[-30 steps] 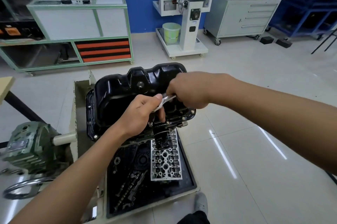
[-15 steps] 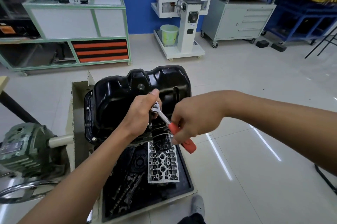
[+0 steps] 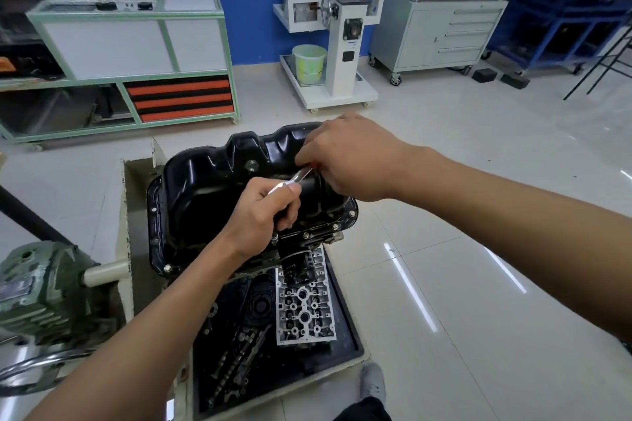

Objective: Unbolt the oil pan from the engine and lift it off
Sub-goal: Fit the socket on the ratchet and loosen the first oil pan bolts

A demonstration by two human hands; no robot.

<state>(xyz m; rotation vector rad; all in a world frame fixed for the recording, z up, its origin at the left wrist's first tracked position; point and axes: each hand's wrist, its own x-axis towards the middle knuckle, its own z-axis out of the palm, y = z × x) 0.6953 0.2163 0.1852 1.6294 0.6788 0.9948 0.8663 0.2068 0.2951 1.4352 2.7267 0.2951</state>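
I am working a ratchet (image 3: 294,179) on the near flange of the oil pan (image 3: 212,194), which is sitting black and sump-up on top of the engine on the stand.

Left hand (image 3: 265,211): fingers curled in a closed fist around the head end of the ratchet, directly above a flange bolt. I am holding it there to keep the socket pressed square on the bolt head so it does not ride off. The socket itself is hidden under my fist, so I cannot tell how well it is seated.

Right hand (image 3: 345,160): fingers wrapped tight on the handle, of which only a sliver of red grip is showing at my knuckles. This hand is reaching out over the far rim of the pan, which puts the handle at the far end of its arc and gives me the longest lever.

Flange bolts (image 3: 336,226) are visible along the near right edge and at the near left corner, heads sitting flush. Judgement: the pan is bolted down on most of its rim, so lifting is some way off.

Below the engine a dark drip tray (image 3: 349,324) is holding a cylinder head casting (image 3: 304,307) and loose chain parts; it is placed to catch anything I drop.

Risk: a slipping socket rounding the bolt head.
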